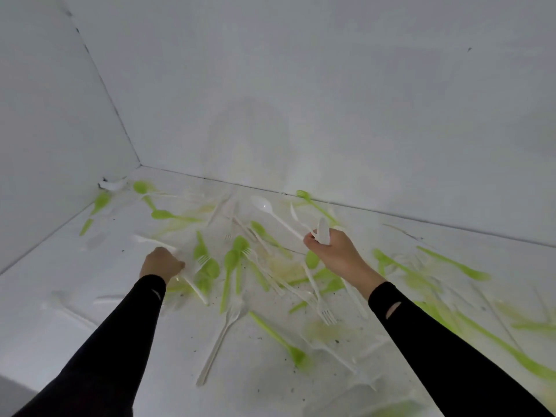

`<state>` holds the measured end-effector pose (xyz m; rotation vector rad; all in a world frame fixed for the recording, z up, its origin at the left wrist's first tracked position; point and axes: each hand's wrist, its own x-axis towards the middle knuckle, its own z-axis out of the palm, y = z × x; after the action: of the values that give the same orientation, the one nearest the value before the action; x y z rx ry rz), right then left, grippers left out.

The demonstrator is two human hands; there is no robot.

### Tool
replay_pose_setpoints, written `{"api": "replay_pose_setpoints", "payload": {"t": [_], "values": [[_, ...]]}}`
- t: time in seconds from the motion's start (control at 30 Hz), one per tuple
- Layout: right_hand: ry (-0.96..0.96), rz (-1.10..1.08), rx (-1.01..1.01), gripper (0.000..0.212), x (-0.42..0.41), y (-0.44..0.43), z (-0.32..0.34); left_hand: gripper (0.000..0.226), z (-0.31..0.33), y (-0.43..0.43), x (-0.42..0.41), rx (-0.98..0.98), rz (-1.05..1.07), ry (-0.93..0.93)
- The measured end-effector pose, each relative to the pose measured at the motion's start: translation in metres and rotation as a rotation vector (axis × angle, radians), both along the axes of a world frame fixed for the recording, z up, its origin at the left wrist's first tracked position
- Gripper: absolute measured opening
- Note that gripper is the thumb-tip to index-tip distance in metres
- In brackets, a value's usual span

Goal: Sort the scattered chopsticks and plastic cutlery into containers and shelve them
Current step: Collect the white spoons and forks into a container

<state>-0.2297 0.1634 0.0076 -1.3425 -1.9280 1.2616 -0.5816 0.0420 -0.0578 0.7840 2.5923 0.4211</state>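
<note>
Two arms in black sleeves, the left sleeve (120, 341) and the right sleeve (436, 341), reach forward over a white table (90, 281) strewn with plastic cutlery. Nearest the viewer lie a long white fork (224, 329) and a blurred green utensil (296, 355).

Further out, the hands are well apart. The left hand (162, 264) is a fist, fingers curled round a white handle (195, 291) that juts back toward the viewer. The right hand (337, 254) clutches several white pieces together, among them a white spoon (266, 206) and a white knife (323, 233) that stick out past the knuckles. Between the hands sits a tangle of green spoons (231, 260) and white forks.

Beyond them more green and white pieces run to the corner, including a green fork (304, 194) against the bare white walls (301, 85). No container or shelf is in view, and I cannot make out any chopsticks.

This looks like the gathering step, early on, with white pieces being collected by colour. The next move probably calls for picking out more white pieces without snagging the green ones, while keeping the bundle from slipping.
</note>
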Motion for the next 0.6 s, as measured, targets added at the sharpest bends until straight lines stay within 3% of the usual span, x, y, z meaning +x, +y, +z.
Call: {"api": "replay_pose_setpoints", "payload": {"t": [0.07, 0.2, 0.3, 0.37, 0.47, 0.6], "values": [[-0.006, 0.013, 0.001, 0.037, 0.010, -0.005, 0.001, 0.024, 0.003, 0.000, 0.015, 0.094, -0.023, 0.044], [0.037, 0.008, -0.034, 0.040, 0.025, -0.019, 0.008, 0.025, 0.040, 0.014, 0.064, 0.417, -0.061, 0.078], [0.123, 0.012, -0.124, 0.030, 0.036, -0.032, 0.020, 0.021, 0.077, 0.025, 0.107, 0.692, -0.126, 0.041], [0.229, 0.011, -0.222, 0.019, 0.050, -0.042, 0.034, 0.013, 0.101, 0.028, 0.143, 0.887, -0.126, -0.121], [0.458, 0.016, -0.455, 0.015, 0.072, -0.055, 0.055, 0.007, 0.126, 0.030, 0.191, 1.147, -0.123, -0.606], [0.588, 0.000, -0.583, 0.015, 0.127, -0.070, 0.078, 0.030, 0.149, 0.034, 0.269, 1.098, -0.228, -1.026]]}}
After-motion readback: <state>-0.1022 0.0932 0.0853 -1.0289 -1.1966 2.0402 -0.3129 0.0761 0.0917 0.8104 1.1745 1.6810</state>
